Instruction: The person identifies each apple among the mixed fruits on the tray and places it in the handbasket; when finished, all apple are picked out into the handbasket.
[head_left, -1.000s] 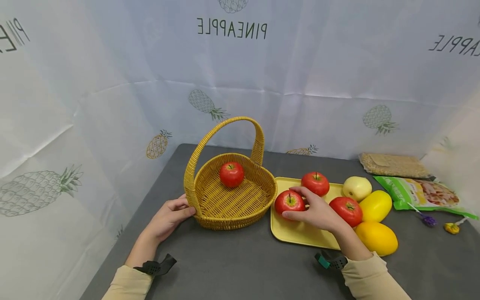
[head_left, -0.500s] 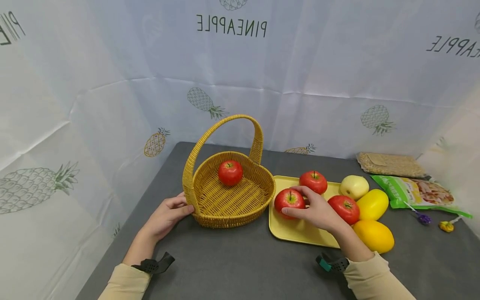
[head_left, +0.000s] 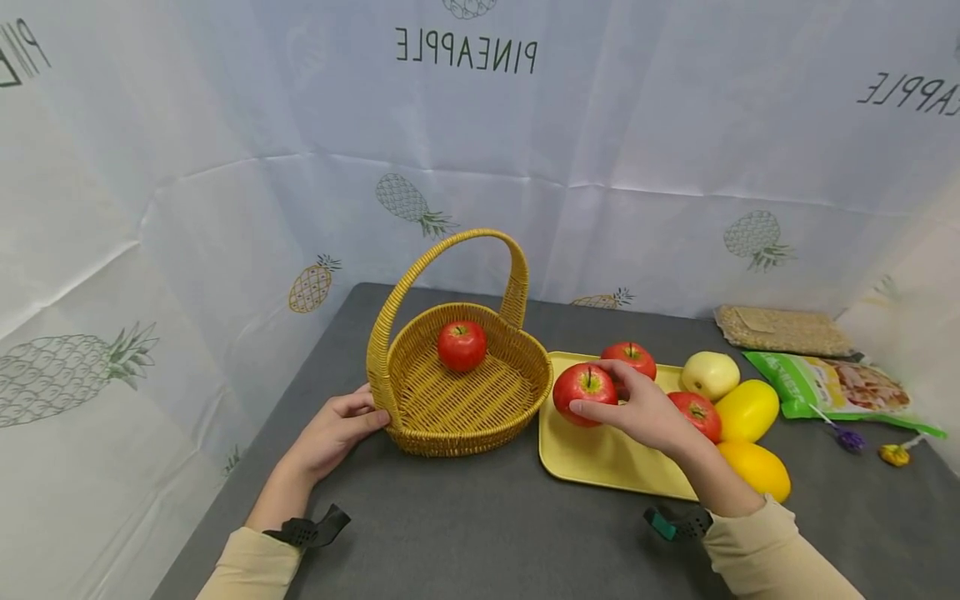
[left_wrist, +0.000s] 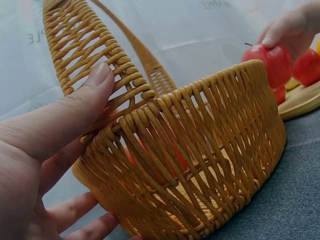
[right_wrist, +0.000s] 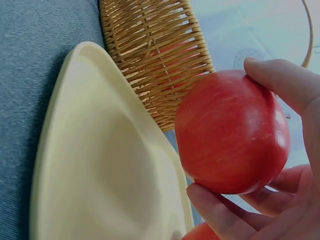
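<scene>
apple (head_left: 582, 400) higher, inside right grip (head_left: 647, 410)

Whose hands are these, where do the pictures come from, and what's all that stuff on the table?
They belong to a person, not a robot. The wide picture comes from a camera on their head, looking down. The close-ups come from cameras worn on each wrist. The left hand grips a woven basket with one apple inside. The right hand holds another apple above a yellow tray. More red apples, yellow fruits and a pale round fruit sit on or beside the tray. Packets lie farther right on the dark table.
</scene>
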